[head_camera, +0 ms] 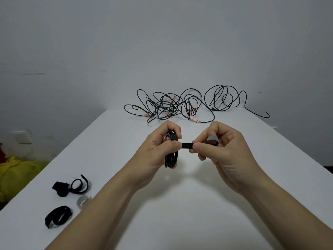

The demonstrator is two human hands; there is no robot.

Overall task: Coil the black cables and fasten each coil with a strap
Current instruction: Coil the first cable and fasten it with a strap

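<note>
Table [198,213] far edge: cable tangle [173,105]; left hand [158,152] grips coil [172,159], right hand [221,150] pinches strap [186,145].

Soft even light, faint shadows, wide-angle bending at edges.

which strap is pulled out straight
The strap held taut between the left hand, gripping the coil, and right hand; the other straps lie curled on the table.
</note>
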